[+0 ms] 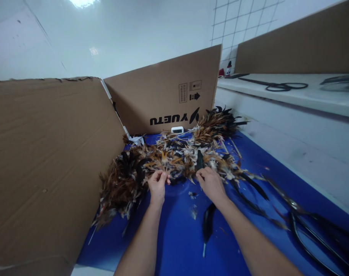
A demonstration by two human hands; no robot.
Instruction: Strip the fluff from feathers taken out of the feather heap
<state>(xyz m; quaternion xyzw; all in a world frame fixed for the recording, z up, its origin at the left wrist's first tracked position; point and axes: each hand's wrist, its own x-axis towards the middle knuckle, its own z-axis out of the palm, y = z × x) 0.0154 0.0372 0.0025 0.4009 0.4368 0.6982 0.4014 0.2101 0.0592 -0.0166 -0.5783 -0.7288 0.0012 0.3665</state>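
Feather pile [168, 159] sprawled over blue counter [177, 237], pretty messy. Left hand [158, 184] at near edge, pinched together, can't tell on what; right hand [210, 183] curled, pinching upright dark feather [200, 159].

Feathers [164, 160] are mottled brn/blk/wht, mat [180, 241] blue.

Reading "YUETU" [169, 120] in black capitals, upside down, on the far cardboard panel [159, 92], and seeing a black leaf-like mark [194, 116] just right of the word. Higher up, making out a bold arrow [195, 96] pointing right, a framed pictogram [195, 85] above it and, to their left, a framed block of print [182, 93] too small for reading.
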